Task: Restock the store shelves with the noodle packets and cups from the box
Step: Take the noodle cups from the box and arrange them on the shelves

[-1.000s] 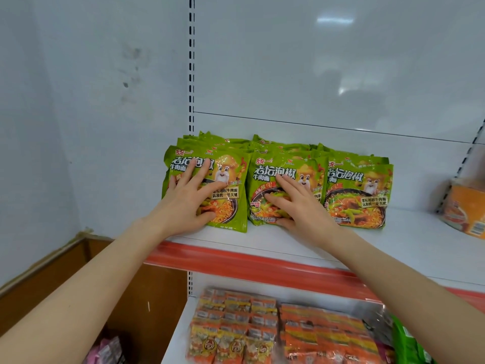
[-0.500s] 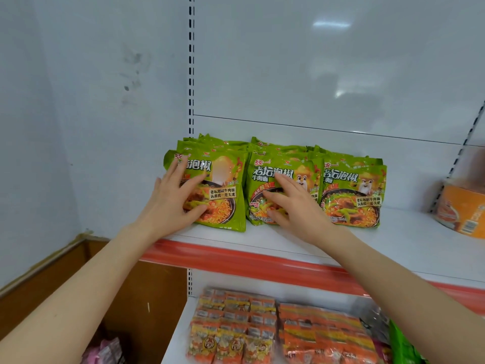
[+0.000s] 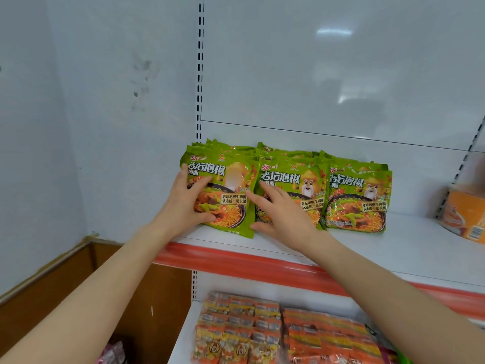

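While left hand (image 3: 183,203), right hand (image 3: 283,214) press green packets (image 3: 288,177) flat-fingered | orange cup (image 3: 464,216) right | orange packs (image 3: 262,332) below

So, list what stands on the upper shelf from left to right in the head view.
Left green packet stack → middle green packet stack → right green packet stack → orange noodle cup, partly cut off at the frame's right edge.

The light was bright, cool and even, leaving only faint, soft shadows. A lamp's reflection glared as a pale streak on the glossy white back panel (image 3: 333,31), with a dimmer one below. The wide lens bent the slotted upright (image 3: 462,166) at the right edge. The orange cup (image 3: 464,222) there and the orange packets (image 3: 328,337) below looked smeared; the green packets (image 3: 359,195) stayed sharp.
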Demonstrator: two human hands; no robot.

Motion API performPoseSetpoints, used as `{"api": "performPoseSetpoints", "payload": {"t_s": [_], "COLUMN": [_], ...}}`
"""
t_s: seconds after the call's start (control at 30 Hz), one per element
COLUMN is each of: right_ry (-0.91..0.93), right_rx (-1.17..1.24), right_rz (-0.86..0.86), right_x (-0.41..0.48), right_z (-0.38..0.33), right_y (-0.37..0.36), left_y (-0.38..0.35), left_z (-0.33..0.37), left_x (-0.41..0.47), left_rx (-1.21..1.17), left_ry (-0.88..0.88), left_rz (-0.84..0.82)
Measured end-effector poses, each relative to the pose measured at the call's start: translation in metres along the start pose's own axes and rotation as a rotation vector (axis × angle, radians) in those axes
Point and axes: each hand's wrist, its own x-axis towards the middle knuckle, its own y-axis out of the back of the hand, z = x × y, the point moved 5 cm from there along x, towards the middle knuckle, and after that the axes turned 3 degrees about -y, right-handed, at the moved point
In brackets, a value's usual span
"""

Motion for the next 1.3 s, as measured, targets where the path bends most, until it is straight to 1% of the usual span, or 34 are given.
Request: {"api": "performPoseSetpoints", "payload": {"t_s": [0.13,0.23,0.4,0.63,0.83,0.93,1.07,1.13,1.2,1.3], "right_ry": [0.030,-0.009,-0.018,-0.020,-0.039,-0.032,-0.015,-0.009,-0.021,-0.034], "right_rx": [-0.103,-0.202,-0.217,-0.071,-0.060,-0.047,-0.018,-0.003,0.027,0.104], "right_rz": [0.091,0.125,0.145,0.092,0.099,0.111,0.144,0.114,0.091,0.123], "right_x": [0.003,0.007,0.007,0.004,0.005,0.004,0.004,0.005,0.007,0.007], "right_z": [-0.003,-0.002,-0.005,-0.002,-0.002,-0.004,-0.008,-0.011,-0.013,-0.017], "right_y": [-0.005,-0.007,-0.007,-0.009,-0.010,-0.008,-0.003,-0.004,-0.003,0.000], "left_y": [-0.002,-0.003,0.001,0.000,0.006,0.007,0.008,0.009,0.010,0.012], "left_z": [-0.009,-0.014,-0.016,-0.017,-0.017,-0.015,-0.007,-0.002,0.000,0.004], "left_x": [0.002,0.004,0.009,0.004,-0.002,-0.002,-0.003,-0.005,-0.006,-0.009], "left_rx": [0.035,-0.008,-0.100,-0.093,-0.127,-0.130,-0.109,-0.104,-0.113,-0.103], "left_ry": [0.015,0.042,0.080,0.078,0.147,0.144,0.118,0.103,0.121,0.144], "left_rz": [0.005,-0.006,-0.027,-0.042,-0.051,-0.059,-0.011,-0.002,-0.009,-0.005]}}
